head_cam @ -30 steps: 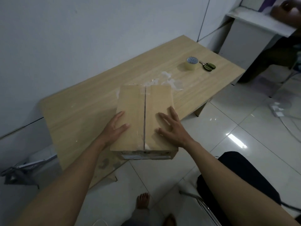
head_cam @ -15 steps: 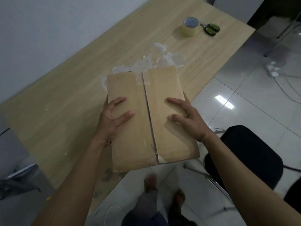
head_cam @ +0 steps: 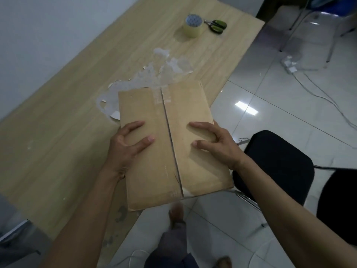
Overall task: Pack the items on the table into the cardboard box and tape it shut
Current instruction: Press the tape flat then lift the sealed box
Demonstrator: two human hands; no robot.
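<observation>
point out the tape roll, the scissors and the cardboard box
tape roll point(head_cam: 193, 26), head view, on its side wall
scissors point(head_cam: 217, 26), head view, on the green handles
cardboard box point(head_cam: 183, 109), head view, on the right top flap

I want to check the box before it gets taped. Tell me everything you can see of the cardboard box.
The cardboard box is plain brown and rectangular, seen from above. Its two top flaps are folded shut and meet along a lengthwise seam with no fresh tape across it; scraps of old clear tape cling at both seam ends. It hangs past the edge of the wooden table. The left hand and right hand grip its sides, thumbs and forefingers pressing the flaps. Its contents are hidden.
</observation>
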